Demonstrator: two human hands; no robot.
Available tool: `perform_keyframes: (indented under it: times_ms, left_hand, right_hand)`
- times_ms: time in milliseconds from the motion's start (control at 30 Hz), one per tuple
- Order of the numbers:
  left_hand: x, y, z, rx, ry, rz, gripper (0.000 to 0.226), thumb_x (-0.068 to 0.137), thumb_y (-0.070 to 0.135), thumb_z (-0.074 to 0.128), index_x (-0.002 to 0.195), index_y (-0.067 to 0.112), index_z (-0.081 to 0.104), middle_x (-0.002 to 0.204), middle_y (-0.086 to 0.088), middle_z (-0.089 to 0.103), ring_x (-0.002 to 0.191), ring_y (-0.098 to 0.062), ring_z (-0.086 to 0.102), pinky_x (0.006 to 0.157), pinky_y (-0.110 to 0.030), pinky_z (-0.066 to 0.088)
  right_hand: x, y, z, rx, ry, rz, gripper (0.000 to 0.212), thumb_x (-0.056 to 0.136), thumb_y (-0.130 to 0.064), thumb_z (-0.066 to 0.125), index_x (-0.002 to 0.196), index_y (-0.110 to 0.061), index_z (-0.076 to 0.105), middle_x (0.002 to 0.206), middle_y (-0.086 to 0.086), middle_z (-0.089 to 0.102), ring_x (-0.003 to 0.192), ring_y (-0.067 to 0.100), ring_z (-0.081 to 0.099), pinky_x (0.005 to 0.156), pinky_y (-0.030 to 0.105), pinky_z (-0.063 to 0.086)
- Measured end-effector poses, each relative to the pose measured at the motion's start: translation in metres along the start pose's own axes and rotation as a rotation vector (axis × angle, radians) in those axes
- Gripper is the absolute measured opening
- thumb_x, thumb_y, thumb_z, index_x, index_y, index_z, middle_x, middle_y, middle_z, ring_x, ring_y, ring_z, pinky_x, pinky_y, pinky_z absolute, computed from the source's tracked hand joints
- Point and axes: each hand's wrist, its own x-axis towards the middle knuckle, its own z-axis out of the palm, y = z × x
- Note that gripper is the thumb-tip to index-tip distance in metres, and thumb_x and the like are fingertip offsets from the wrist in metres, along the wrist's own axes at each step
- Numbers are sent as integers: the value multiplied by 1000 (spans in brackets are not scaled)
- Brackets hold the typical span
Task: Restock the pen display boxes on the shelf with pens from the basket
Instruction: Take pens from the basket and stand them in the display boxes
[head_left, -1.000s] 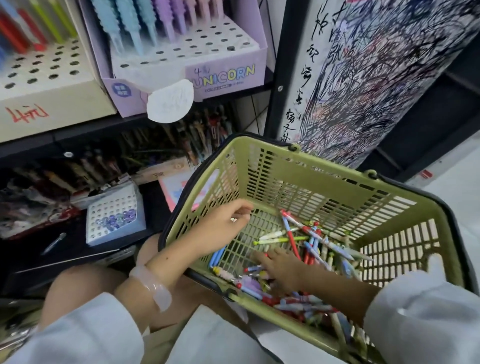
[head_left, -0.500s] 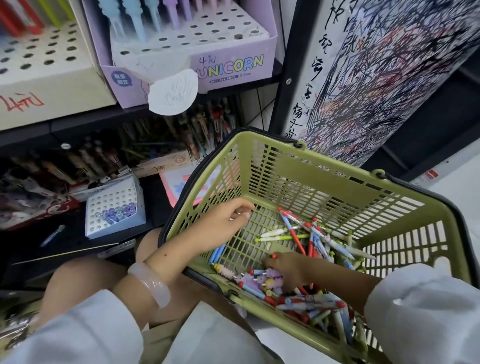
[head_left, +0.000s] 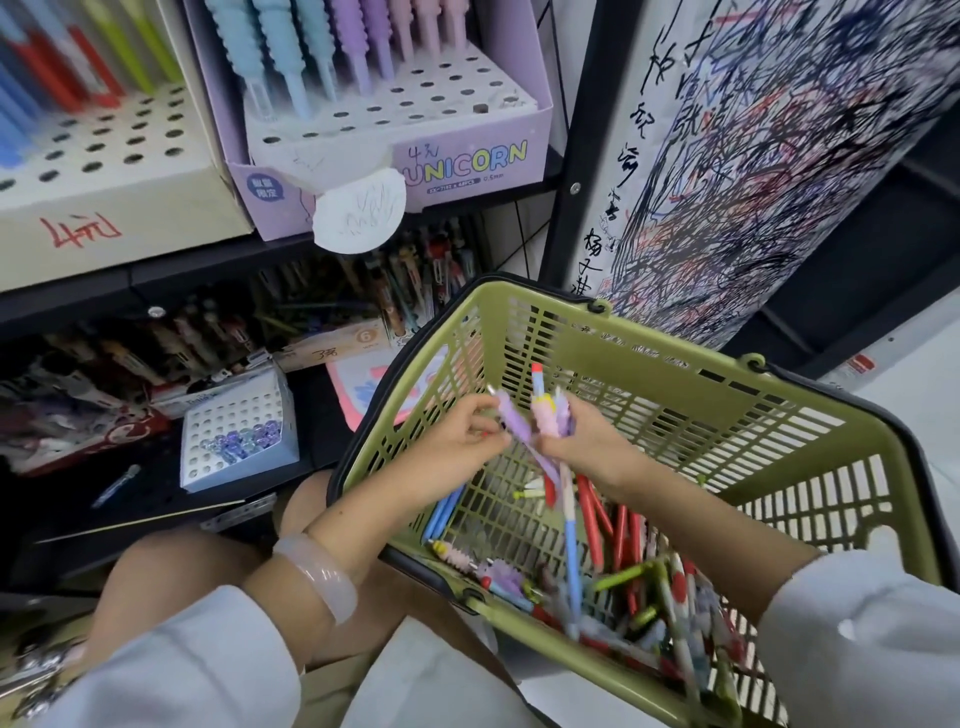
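Note:
A green plastic basket (head_left: 675, 374) sits on my lap with several loose pens (head_left: 618, 540) piled in its near corner. Above the basket floor, my right hand (head_left: 587, 441) grips a small bunch of pastel pens (head_left: 550, 421), pink, purple and blue, tips down. My left hand (head_left: 457, 441) pinches a purple pen (head_left: 511, 423) from that bunch. On the shelf above stands the lilac UNICORN display box (head_left: 467, 156) with pastel pens in its back rows and many bare holes in front. A cream display box (head_left: 104, 171) stands left of it.
A small white holed box (head_left: 234, 431) with a few blue-capped pens sits on the dark lower shelf. More packaged pens lie behind it. A scribbled test-paper panel (head_left: 779, 156) covers the black post on the right. My knees are below the basket.
Both hands rose from the basket floor. My right hand lifted a bunch of pastel pens out of the pile, and my left hand came across to pinch one of them.

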Motion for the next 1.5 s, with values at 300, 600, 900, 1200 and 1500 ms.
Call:
perform_keyframes:
  times_ms: [300, 600, 900, 1200, 1500]
  left_hand:
    - [5, 15, 24, -376, 22, 5, 106, 75, 34, 71, 140, 52, -11, 92, 17, 66, 106, -36, 62, 95, -48, 48]
    - [0, 21, 13, -385, -93, 44, 60, 85, -6, 56, 128, 27, 30, 97, -1, 63, 81, -9, 68, 68, -27, 54]
    - [-3, 18, 16, -310, 92, 183, 47, 87, -2, 46, 125, 25, 50, 71, 17, 66, 70, -2, 62, 63, -19, 49]
    - [-32, 34, -14, -354, 265, 279, 22, 94, 5, 48, 94, 25, 57, 57, 12, 62, 53, -1, 55, 54, -19, 47]
    - [-70, 54, -62, -415, 383, 401, 13, 97, 9, 46, 85, 15, 48, 53, 3, 57, 41, -9, 52, 41, -22, 44]
  right_hand:
    - [-7, -63, 35, 504, 247, -180, 22, 87, 7, 51, 81, -14, 51, 57, -9, 60, 54, 6, 58, 50, 20, 49]
    - [-10, -75, 44, 307, 302, -209, 17, 85, -6, 63, 82, -16, 49, 75, 4, 55, 66, 11, 54, 62, 21, 49]
    - [-25, -91, 38, 167, 147, -347, 31, 92, -35, 50, 121, -45, 42, 116, -24, 54, 104, -9, 53, 87, 12, 43]
    - [-35, -115, 34, 75, 167, -363, 18, 95, -11, 50, 85, -15, 63, 63, -11, 61, 62, 3, 55, 63, 15, 46]
    - [-18, -198, 43, 253, 347, -589, 22, 100, -15, 40, 80, -17, 49, 64, -2, 62, 52, 8, 53, 52, 18, 47]
